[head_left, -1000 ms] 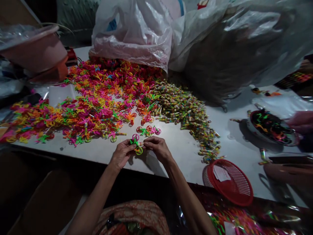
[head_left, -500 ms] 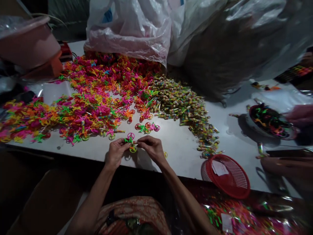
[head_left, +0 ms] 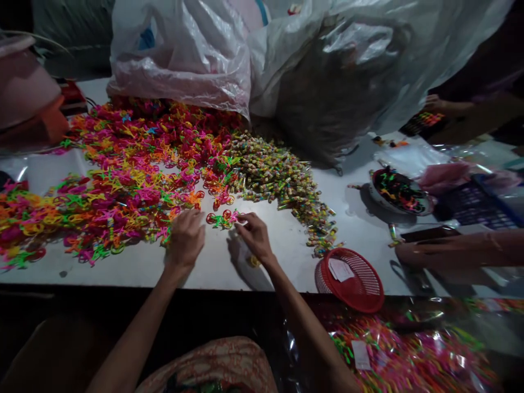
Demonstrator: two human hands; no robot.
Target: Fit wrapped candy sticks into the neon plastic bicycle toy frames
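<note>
My right hand (head_left: 257, 236) has thumb and fingers pinched at the pink right end of a small plastic toy bicycle (head_left: 221, 219), green with a red wheel, lying on the table. At the front edge of the heap of colourful toy bicycles (head_left: 135, 180) is my left hand (head_left: 186, 238), back upward. Its fingers curl down and their tips are hidden, so whatever they hold is out of sight. Beyond my right hand spreads a pile of small wrapped tubes (head_left: 278, 169). A yellow piece (head_left: 254, 261) lies in the shadow below my right hand.
A red mesh basket (head_left: 355, 281) overhangs the table's front edge. Large plastic bags (head_left: 180, 54) stand behind the heaps. At right are a bowl (head_left: 423, 204) of dark and coloured pieces and a blue crate (head_left: 478, 202). Another person's hand (head_left: 436, 103) shows far right.
The green toy bicycle with the yellow wheel is no longer seen between my hands. My hands have parted, the left moving to the heap, the right to the bicycle on the table. The view has turned right.
</note>
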